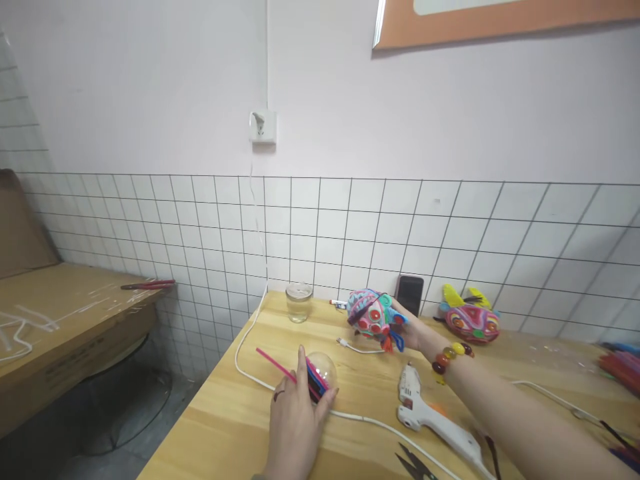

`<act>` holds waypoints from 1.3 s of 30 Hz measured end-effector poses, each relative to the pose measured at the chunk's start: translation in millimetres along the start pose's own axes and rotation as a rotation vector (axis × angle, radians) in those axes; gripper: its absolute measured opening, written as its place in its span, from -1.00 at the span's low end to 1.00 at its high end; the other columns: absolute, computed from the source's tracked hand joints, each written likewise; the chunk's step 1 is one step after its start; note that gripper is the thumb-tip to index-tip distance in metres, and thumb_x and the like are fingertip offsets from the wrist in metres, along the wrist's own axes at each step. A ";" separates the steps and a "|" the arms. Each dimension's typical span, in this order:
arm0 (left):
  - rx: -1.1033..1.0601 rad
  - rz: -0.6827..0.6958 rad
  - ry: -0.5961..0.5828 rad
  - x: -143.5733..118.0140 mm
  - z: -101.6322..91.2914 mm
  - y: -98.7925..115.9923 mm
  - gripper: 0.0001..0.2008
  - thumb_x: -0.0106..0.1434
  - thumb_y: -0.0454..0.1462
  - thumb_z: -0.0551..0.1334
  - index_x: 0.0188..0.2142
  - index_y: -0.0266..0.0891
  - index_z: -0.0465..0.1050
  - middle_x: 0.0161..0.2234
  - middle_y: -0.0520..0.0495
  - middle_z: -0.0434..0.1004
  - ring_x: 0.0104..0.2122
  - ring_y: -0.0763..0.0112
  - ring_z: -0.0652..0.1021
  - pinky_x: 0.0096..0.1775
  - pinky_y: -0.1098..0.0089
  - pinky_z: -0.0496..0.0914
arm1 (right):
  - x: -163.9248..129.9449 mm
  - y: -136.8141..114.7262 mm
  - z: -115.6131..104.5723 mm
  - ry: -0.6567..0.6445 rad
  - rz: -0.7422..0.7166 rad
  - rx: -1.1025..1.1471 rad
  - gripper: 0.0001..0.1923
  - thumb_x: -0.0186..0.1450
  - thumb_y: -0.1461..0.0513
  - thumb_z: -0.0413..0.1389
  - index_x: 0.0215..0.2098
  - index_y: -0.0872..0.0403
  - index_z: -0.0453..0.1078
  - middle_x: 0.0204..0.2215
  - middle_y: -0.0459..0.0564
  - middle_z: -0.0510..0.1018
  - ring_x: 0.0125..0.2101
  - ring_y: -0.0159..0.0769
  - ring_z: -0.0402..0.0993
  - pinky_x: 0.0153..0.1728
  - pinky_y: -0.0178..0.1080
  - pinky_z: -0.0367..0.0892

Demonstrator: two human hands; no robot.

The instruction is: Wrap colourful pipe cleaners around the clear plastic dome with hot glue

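So, your left hand (299,417) clasps a clear ball (324,368) between thumb and fingers; your right hand (412,329) holds a colourful figure (373,313), fingers too hidden to tell.

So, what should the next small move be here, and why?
Perhaps settle the colourful figure on the table and free the right hand: the left hand alone holds the clear ball, with a pink strip jutting out beside it.
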State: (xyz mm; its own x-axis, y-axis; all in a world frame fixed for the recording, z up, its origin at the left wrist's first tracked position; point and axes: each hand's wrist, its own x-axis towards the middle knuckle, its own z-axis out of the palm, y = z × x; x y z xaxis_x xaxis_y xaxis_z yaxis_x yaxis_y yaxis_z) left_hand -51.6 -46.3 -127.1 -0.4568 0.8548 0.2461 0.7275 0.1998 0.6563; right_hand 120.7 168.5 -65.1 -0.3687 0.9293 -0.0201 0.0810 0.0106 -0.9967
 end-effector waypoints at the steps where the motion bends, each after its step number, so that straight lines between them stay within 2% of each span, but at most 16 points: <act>1: 0.016 0.010 -0.001 -0.7 -2.9 1.5 -0.29 0.27 -0.03 0.06 0.28 -0.43 0.05 -0.23 -0.44 0.58 -0.22 -0.13 0.53 -0.24 0.21 0.25 | -10.9 -5.1 -3.1 -0.030 -0.026 -0.011 -0.69 0.35 0.15 0.10 0.02 0.09 0.34 -0.03 0.04 0.48 -0.16 -0.19 0.50 -0.17 -0.04 0.44; 5: 0.057 -0.006 -0.040 -3.3 -13.2 6.6 -0.34 0.31 -0.02 -0.02 0.29 -0.36 0.05 -0.41 -0.31 0.64 -0.36 -0.08 0.58 -0.38 0.27 0.21 | -57.7 -16.5 -14.8 -0.160 -0.148 -0.047 -0.59 0.36 0.06 0.00 0.05 0.13 0.38 -0.03 0.12 0.53 -0.05 -0.07 0.46 -0.10 -0.08 0.35; 7: 0.106 -0.018 -0.056 -3.7 -16.3 8.4 -0.36 0.33 -0.03 -0.06 0.29 -0.34 0.05 -0.44 -0.30 0.65 -0.38 -0.08 0.59 -0.40 0.27 0.21 | -78.3 -15.2 -21.9 -0.184 -0.219 -0.089 -0.44 0.26 0.02 0.12 0.14 0.11 0.29 0.09 0.15 0.45 0.06 -0.01 0.37 0.02 -0.07 0.26; 11: 0.163 -0.008 -0.055 -2.9 -20.4 11.3 -0.40 0.35 -0.08 -0.08 0.27 -0.39 0.08 -0.43 -0.31 0.65 -0.35 -0.12 0.59 -0.37 0.21 0.27 | -111.0 -4.7 -35.5 -0.162 -0.323 -0.218 -0.02 0.01 -0.06 0.31 0.28 0.07 0.05 0.27 0.19 0.17 0.23 0.06 0.09 0.22 0.04 -0.03; 13: 0.152 -0.006 -0.044 -3.3 -22.3 13.4 -0.40 0.34 -0.08 -0.06 0.26 -0.42 0.11 -0.38 -0.33 0.64 -0.32 -0.15 0.58 -0.32 0.15 0.29 | -124.9 0.3 -39.2 -0.148 -0.357 -0.278 0.07 -0.03 -0.08 0.33 0.30 0.06 -0.03 0.30 0.19 0.11 0.27 0.06 -0.03 0.25 0.07 -0.15; 16: 0.078 0.049 -0.050 -8.2 -21.5 16.8 -0.40 0.33 -0.04 -0.03 0.23 -0.38 0.16 -0.24 -0.31 0.61 -0.22 -0.05 0.56 -0.21 0.15 0.33 | -142.9 5.6 -38.8 -0.138 -0.391 -0.329 0.12 -0.02 -0.16 0.28 0.32 0.06 -0.11 0.30 0.23 0.09 0.28 0.08 -0.04 0.25 0.08 -0.17; 19: -0.290 0.153 -0.140 -19.1 -12.2 18.7 -0.30 0.24 0.05 0.09 0.23 -0.36 0.14 -0.10 -0.31 0.53 -0.10 0.07 0.51 -0.05 0.20 0.32 | -155.7 11.2 -31.2 -0.141 -0.421 -0.348 0.16 0.00 -0.22 0.22 0.34 0.09 -0.19 0.29 0.28 0.10 0.27 0.08 -0.01 0.24 0.08 -0.11; 23: -0.931 0.193 -0.353 -34.6 8.6 20.7 0.08 -0.02 0.19 0.26 0.31 -0.33 -0.11 0.17 -0.45 0.26 0.10 -0.01 0.39 0.05 0.14 0.29 | -167.4 25.6 -14.5 -0.143 -0.473 -0.349 0.15 0.00 -0.24 0.19 0.33 0.10 -0.18 0.28 0.29 0.12 0.26 0.08 0.03 0.21 0.05 0.04; 25: -1.183 0.151 -0.426 -39.5 16.8 22.9 0.16 -0.11 0.14 0.36 0.33 -0.22 -0.17 0.25 -0.43 0.16 0.14 -0.03 0.36 0.08 0.11 0.27 | -172.1 36.4 -7.1 -0.140 -0.507 -0.369 0.11 -0.01 -0.22 0.22 0.31 0.07 -0.11 0.27 0.27 0.16 0.25 0.10 0.07 0.18 0.05 0.10; 29: -1.447 0.117 -0.530 -43.0 21.3 27.3 0.15 -0.23 0.03 0.48 0.29 -0.11 -0.02 0.27 -0.35 0.17 0.17 -0.12 0.32 0.12 0.02 0.23 | -175.5 58.8 -0.6 -0.133 -0.642 -0.531 0.03 0.01 0.03 0.33 0.31 -0.04 -0.08 0.27 0.16 0.18 0.25 0.13 0.07 0.17 0.08 0.13; 31: -1.441 0.119 -0.513 -42.6 18.9 27.1 0.12 -0.25 -0.04 0.52 0.26 -0.13 0.04 0.27 -0.35 0.17 0.17 -0.16 0.31 0.13 0.00 0.22 | -173.5 66.5 -1.0 -0.150 -0.708 -0.639 0.07 0.00 0.15 0.36 0.33 -0.12 -0.14 0.29 0.09 0.15 0.26 0.12 0.04 0.18 0.07 0.13; 33: -1.314 0.124 -0.464 -40.8 16.6 24.4 0.08 -0.23 -0.15 0.53 0.25 -0.15 0.06 0.26 -0.35 0.18 0.19 -0.16 0.29 0.14 0.00 0.21 | -170.0 70.3 -2.2 -0.165 -0.759 -0.717 0.10 0.00 0.21 0.36 0.33 -0.16 -0.18 0.30 0.06 0.13 0.26 0.10 0.05 0.18 0.05 0.14; 35: -1.142 0.168 -0.392 -38.1 16.5 19.9 0.06 -0.23 -0.19 0.53 0.24 -0.17 0.08 0.25 -0.35 0.18 0.20 -0.17 0.27 0.16 0.00 0.18 | -166.9 70.2 -3.4 -0.168 -0.777 -0.752 0.03 0.05 0.23 0.33 0.33 -0.13 -0.14 0.30 0.09 0.14 0.25 0.08 0.07 0.18 0.05 0.14; 39: -0.911 0.280 -0.249 -34.4 23.0 12.6 0.03 -0.24 -0.13 0.52 0.22 -0.18 0.13 0.24 -0.33 0.16 0.20 -0.16 0.24 0.20 0.00 0.10 | -164.9 62.6 -4.7 -0.220 -0.645 -0.757 -0.17 0.14 0.20 0.27 0.30 0.03 0.05 0.29 0.19 0.14 0.25 0.06 0.05 0.19 0.01 0.14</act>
State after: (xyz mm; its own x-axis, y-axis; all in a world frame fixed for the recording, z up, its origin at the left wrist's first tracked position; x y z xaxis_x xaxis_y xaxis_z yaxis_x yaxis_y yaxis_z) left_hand -15.0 -62.2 -143.7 -0.1309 0.9124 0.3879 0.0722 -0.3814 0.9216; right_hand 191.0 17.6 -123.7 -0.7050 0.5764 0.4132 0.3434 0.7872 -0.5123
